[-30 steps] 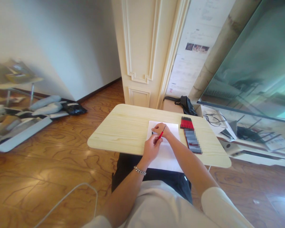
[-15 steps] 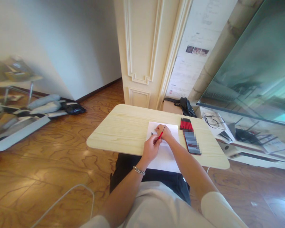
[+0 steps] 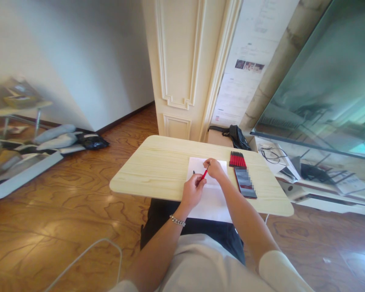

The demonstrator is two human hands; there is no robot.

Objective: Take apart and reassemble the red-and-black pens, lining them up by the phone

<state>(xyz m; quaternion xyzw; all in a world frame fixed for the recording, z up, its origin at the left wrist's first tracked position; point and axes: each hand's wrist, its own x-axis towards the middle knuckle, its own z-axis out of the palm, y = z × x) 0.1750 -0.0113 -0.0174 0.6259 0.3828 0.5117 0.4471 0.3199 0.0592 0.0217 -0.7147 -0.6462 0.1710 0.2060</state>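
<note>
My left hand (image 3: 192, 191) is closed around the lower end of a thin red pencil (image 3: 204, 174), above a white sheet of paper (image 3: 211, 194) on a pale wooden table (image 3: 158, 166). My right hand (image 3: 213, 168) is closed just beyond it, fingers pinched at the pencil's upper tip. A small dark mark or object shows on the paper left of the hands (image 3: 194, 172). A silver bracelet (image 3: 177, 220) sits on my left wrist.
A row of red pencils (image 3: 237, 159) and a dark flat case (image 3: 245, 183) lie right of the paper. A black bag (image 3: 239, 136) sits behind the table. Low shelving with cables (image 3: 307, 174) stands at right. Cushions and clutter (image 3: 57, 138) lie on the wooden floor at left.
My right hand shifted slightly right and farther along the pencil, uncovering the small dark mark on the paper. The camera view drifted a little.
</note>
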